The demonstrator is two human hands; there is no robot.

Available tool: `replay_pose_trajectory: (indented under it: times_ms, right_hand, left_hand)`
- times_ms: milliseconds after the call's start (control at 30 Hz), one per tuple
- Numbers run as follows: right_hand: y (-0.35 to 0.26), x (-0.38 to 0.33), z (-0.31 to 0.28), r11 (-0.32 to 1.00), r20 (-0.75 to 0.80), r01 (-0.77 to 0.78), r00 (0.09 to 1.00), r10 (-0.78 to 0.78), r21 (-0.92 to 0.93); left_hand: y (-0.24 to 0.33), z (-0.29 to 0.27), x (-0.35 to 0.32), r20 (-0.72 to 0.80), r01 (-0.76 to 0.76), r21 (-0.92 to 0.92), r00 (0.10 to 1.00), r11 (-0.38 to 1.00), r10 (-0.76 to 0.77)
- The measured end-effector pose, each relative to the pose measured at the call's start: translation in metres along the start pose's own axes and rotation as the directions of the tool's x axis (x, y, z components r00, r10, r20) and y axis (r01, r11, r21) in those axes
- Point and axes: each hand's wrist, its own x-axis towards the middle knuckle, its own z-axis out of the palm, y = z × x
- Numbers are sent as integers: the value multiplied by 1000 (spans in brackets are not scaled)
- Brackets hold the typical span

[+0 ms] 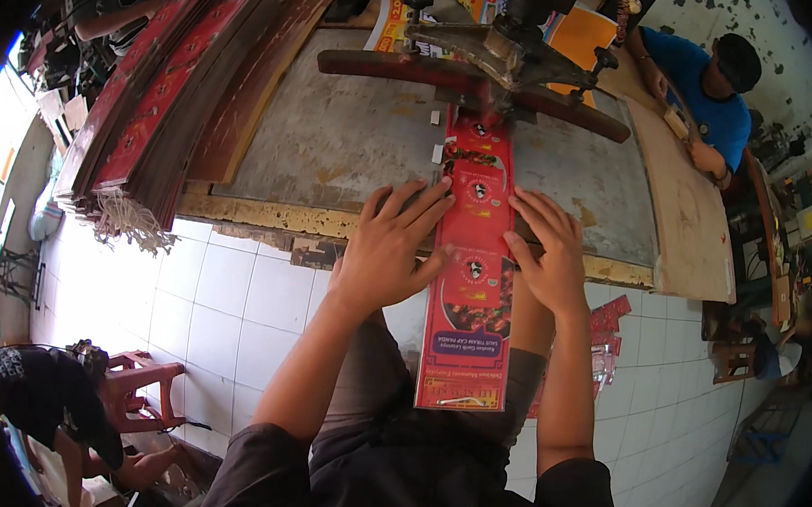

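A long red printed cardboard strip (477,223) lies lengthwise before me, its near end hanging past the table edge over my lap. My left hand (392,243) rests at its left side, fingers stretched forward and fingertips against the edge. Along the right side, my right hand (551,255) lies with fingers extended, its fingertips and thumb touching the strip's edge. Neither hand is wrapped round it. The strip's far end runs under a dark metal press (503,47) with a long crossbar, and what lies beneath the head is hidden.
Two small white blocks sit left of the strip on the grey worktable (329,143). Stacks of red printed strips (156,91) stand at the left. A co-worker in blue (714,101) handles something at the far right. Another person crouches lower left by a red stool (143,385). Red scraps (608,327) lie on the tiles.
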Motion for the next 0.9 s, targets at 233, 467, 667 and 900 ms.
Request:
replay_pose_trajectory:
  times_ms: [233, 467, 667, 900]
  right_hand:
    - [1, -1, 0, 1000, 11, 1, 1000, -1, -4]
    - [2, -1, 1, 1000, 25, -19, 1000, 19, -8]
    - [1, 0, -1, 1000, 22, -13, 1000, 13, -3]
    - [0, 1, -2, 1000, 13, -3, 1000, 3, -9]
  left_hand:
    - [0, -1, 1, 15, -2, 10, 1000, 1000, 2]
    - [-1, -1, 0, 12, -9, 27, 1000, 1000, 8]
    - [1, -1, 2, 12, -3, 19, 1000, 1000, 3]
    - [-1, -1, 2, 12, -4, 16, 1000, 1000, 4]
